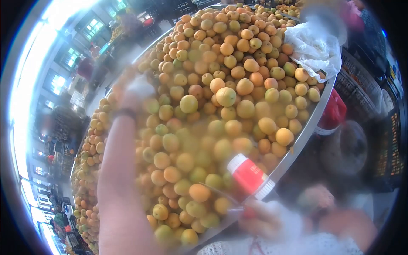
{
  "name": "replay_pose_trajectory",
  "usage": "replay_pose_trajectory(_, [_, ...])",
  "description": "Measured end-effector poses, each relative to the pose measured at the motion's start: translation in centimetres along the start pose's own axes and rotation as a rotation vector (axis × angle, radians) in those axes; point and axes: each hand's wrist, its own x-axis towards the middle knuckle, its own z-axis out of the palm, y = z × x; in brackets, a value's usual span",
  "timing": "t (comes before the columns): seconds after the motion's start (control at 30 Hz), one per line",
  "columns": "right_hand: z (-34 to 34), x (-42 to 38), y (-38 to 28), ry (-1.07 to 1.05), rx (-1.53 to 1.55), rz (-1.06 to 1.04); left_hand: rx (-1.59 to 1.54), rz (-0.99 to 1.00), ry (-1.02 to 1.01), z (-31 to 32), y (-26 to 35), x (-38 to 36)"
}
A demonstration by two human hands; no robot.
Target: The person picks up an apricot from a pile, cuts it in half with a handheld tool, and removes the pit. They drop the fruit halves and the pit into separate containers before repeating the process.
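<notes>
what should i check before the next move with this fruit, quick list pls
- left hand at the fruit pile: ok
- left hand's grip on a fruit: cannot tell, too blurred
- right hand well apart from the left: ok
- right hand's grip on the red item: cannot tell, blurred
- red-and-white container steady by the metal rim: cannot tell
- all fruit uncovered: not ok, white plastic bag lies over some at the far right
</notes>
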Motion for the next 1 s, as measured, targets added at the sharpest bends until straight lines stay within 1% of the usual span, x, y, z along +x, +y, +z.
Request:
replay_pose_trajectory(0.1, [0.0, -0.8, -0.4, -0.002, 0.08, -0.009, -0.004, 0.046, 0.013, 1.0, 0.1, -1.4])
replay_pose_trajectory(0.17, [0.1, -1.3, -0.6, -0.01, 0.109, -0.017, -0.003, 0.064, 0.02, 0.4, -0.2, -3.3])
replay_pose_trajectory(0.23, [0.0, -1.9, -0.7, -0.025, 0.085, -0.011, -0.198, 0.169, 0.157, -1.1, -0.3, -6.6])
replay_pose_trajectory(0.27, [0.1, -2.2, -0.8, -0.034, 0.087, -0.015, -0.228, 0.195, 0.228, -0.7, -1.6, -7.6])
replay_pose_trajectory(0.33, [0.4, -2.8, -1.0, -0.039, 0.111, 0.019, -0.498, 0.265, 0.423, 0.0, -2.9, -12.4])
replay_pose_trajectory(0.37, [0.5, -3.1, -1.1, -0.05, 0.109, 0.012, -0.635, 0.146, 0.335, -1.1, -2.2, -16.1])
replay_pose_trajectory(0.4, [0.7, -3.4, -1.0, -0.051, 0.119, 0.033, -0.581, 0.192, 0.431, 0.1, -3.2, -18.6])
replay_pose_trajectory(0.43, [1.0, -3.7, -1.0, -0.053, 0.129, 0.055, -0.194, 0.218, 0.47, -1.7, -0.7, -22.9])
replay_pose_trajectory(0.47, [1.2, -4.1, -1.0, -0.064, 0.124, 0.052, -0.114, 0.251, 0.553, -1.7, 0.6, -25.9])
replay_pose_trajectory(0.5, [1.4, -4.4, -1.1, -0.052, 0.117, 0.036, -0.266, 0.192, 0.508, -2.2, 2.3, -29.1])
replay_pose_trajectory(0.57, [2.0, -5.1, -1.0, -0.054, 0.098, 0.016, -0.296, 0.194, 0.489, -0.8, 2.6, -33.5])
replay_pose_trajectory(0.63, [2.5, -5.8, -0.5, -0.067, 0.046, -0.012, -0.308, 0.099, 0.346, 0.5, 3.5, -36.5])
replay_pose_trajectory(0.67, [2.9, -6.2, -0.3, -0.083, 0.032, -0.015, -0.311, 0.082, 0.357, 1.0, 4.0, -37.2])
replay_pose_trajectory(0.73, [3.8, -7.0, 0.1, -0.047, 0.088, 0.012, -0.049, 0.107, 0.283, 1.7, 4.4, -37.8])
replay_pose_trajectory(0.77, [4.3, -7.2, 0.7, -0.06, 0.071, 0.005, -0.037, 0.108, 0.277, 2.3, 4.0, -37.7])
replay_pose_trajectory(0.83, [5.3, -8.0, 1.6, 0.023, 0.587, 0.148, -0.073, 0.089, 0.194, 3.3, 2.6, -36.9])
replay_pose_trajectory(0.87, [5.6, -8.6, 1.0, 0.064, 0.454, 0.065, -0.077, 0.082, 0.207, 2.1, 3.3, -37.2])
replay_pose_trajectory(0.9, [5.6, -9.1, 0.9, 0.062, 0.44, 0.06, -0.047, 0.04, 0.321, 0.7, 4.6, -37.7])
replay_pose_trajectory(0.93, [5.5, -9.6, 1.0, 0.059, 0.406, 0.007, -0.017, -0.002, 0.43, -0.1, 5.6, -38.5])
replay_pose_trajectory(0.97, [5.5, -10.2, 0.9, 0.057, 0.376, -0.042, -0.025, -0.006, 0.434, -0.2, 6.2, -39.5])
replay_pose_trajectory(1.0, [5.4, -10.7, 0.2, 0.107, 0.246, -0.036, -0.478, 0.071, 0.572, -0.3, 6.6, -40.7])
